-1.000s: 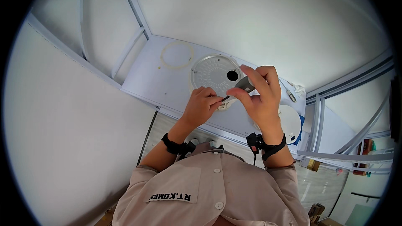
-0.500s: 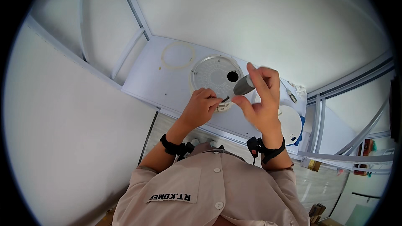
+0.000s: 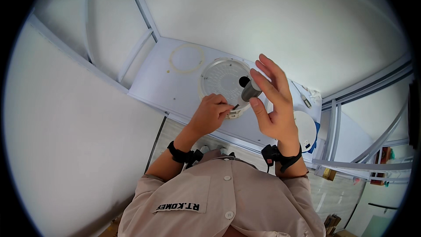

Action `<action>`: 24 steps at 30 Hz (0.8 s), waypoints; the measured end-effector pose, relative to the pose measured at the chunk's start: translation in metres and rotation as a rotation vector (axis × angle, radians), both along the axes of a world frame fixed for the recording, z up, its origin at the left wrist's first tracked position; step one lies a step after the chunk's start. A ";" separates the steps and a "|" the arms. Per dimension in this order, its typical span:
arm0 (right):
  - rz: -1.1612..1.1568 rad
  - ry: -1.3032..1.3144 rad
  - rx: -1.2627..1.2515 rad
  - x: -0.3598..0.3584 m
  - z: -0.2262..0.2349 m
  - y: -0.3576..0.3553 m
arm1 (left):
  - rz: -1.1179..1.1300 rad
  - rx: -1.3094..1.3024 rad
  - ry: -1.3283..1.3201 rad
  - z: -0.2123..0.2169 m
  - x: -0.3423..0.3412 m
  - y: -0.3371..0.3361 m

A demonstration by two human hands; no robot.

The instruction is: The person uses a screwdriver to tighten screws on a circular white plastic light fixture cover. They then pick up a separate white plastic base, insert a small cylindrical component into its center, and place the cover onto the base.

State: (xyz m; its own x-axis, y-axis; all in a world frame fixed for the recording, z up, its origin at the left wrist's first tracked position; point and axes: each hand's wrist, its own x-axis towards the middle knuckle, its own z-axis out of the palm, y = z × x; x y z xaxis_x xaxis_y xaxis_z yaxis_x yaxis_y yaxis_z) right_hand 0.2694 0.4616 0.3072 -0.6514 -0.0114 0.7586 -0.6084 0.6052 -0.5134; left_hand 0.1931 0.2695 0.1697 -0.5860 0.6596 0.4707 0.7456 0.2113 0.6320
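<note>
A screwdriver with a thick grey handle slants over the near rim of a round, pale lamp-like housing. Its handle rests between the thumb and index finger of my right hand, whose other fingers are stretched out. My left hand is closed, with its fingertips pinched at the dark lower end of the tool. Whether a small screw is in that pinch is hidden. Just below the fingertips, a white fitting sits at the housing's rim. A round black spot shows on the housing beside the handle.
A yellowish ring lies at the table's far left. To the right are another screwdriver, a crumpled white piece and a round white cover on something blue. Metal frame bars bound the table's right side.
My right hand's fingers have straightened and spread, and the hand has shifted slightly right. The screwdriver handle has tipped more upright. My left hand keeps its pinch in nearly the same place.
</note>
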 end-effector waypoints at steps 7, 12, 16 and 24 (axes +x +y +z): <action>-0.119 -0.072 0.135 0.015 -0.014 0.007 | 0.036 -0.019 0.056 0.001 0.005 0.000; -0.101 0.064 0.144 0.014 -0.012 0.005 | 0.056 -0.022 0.111 -0.001 0.005 0.002; 0.008 -0.015 0.018 0.018 -0.002 0.001 | 0.084 -0.024 0.140 -0.006 0.006 0.003; -0.162 0.057 0.221 0.026 -0.017 0.013 | 0.117 -0.071 0.191 0.006 0.017 0.001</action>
